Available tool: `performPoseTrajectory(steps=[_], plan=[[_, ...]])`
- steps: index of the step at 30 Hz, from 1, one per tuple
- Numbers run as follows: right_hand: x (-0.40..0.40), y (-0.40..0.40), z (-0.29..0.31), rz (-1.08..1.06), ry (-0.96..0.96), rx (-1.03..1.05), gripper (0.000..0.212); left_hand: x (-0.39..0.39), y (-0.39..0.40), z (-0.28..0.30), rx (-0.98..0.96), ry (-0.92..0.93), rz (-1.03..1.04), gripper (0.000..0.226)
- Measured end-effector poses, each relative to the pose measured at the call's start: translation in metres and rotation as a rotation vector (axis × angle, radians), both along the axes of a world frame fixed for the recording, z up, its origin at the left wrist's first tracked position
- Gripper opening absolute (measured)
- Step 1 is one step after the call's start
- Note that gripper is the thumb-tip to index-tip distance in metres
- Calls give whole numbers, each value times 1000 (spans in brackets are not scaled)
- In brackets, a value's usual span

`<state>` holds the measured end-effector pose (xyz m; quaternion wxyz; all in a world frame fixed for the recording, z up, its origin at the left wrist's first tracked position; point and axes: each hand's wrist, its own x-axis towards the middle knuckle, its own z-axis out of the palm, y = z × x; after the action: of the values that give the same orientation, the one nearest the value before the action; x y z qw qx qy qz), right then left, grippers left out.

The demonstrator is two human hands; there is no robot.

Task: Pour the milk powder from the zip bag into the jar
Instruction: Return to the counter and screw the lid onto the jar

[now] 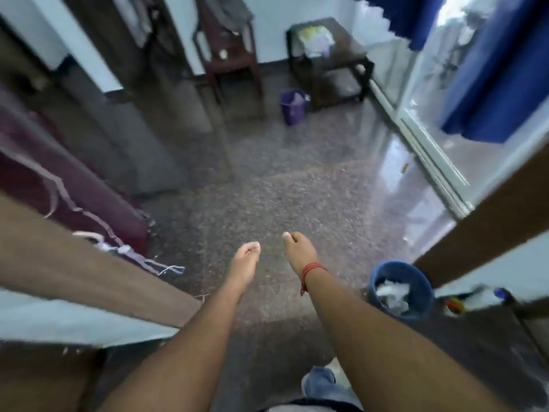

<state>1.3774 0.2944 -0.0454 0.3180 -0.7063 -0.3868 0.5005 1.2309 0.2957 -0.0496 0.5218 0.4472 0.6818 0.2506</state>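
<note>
Zip bag and jar cannot be located in the head view; neither hand has either one, and no powder shows. Motion blur softens the whole scene.

Two hands extend forward over the speckled stone floor [267,179], near centre frame. The left hand [245,257] sits at about 7 o'clock from centre, fingers curled loosely inward toward the palm, with nothing between them. The right hand [298,248] lies just beside it at about 6 o'clock, fingers likewise curled into a loose fist and empty. A red thread band [310,270] circles the right wrist. The hands are apart, with a narrow gap of floor between them.

Counted items: two buckets, two pieces of dark wooden furniture, one curtain. The blue bucket [399,288], at 4 o'clock, contains white crumpled material and stands near the right forearm. The purple bucket [292,105] stands at 12 o'clock, on the floor between the wooden chair [234,55] and the dark side table [329,63]. The blue curtain [490,69] hangs at 2 o'clock beside a glass door.

Edges: a brown-edged surface [89,269] bounds the left side at 8 o'clock, with maroon cloth [59,179] beyond it at 9 o'clock. A second brown edge [490,221] bounds the right side at 3 o'clock. Between these edges the floor is open from the hands out to the furniture at 12 o'clock.
</note>
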Motion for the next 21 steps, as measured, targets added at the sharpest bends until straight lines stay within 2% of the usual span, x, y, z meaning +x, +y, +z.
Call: performPoseTrajectory(steps=[6,11,17,21], plan=[[-216,-66,17,331,-43,14,42,-215,-117,21,83,-16,267,18],[-405,-156,35,718,-17,23,34,-381,-252,37,128,-21,582,17],[-581,-247,55,1043,0,55,36,-513,-389,61,199,-114,1011,23],[-674,-309,51,1242,9,52,46,-578,-449,67,217,-137,1200,23]])
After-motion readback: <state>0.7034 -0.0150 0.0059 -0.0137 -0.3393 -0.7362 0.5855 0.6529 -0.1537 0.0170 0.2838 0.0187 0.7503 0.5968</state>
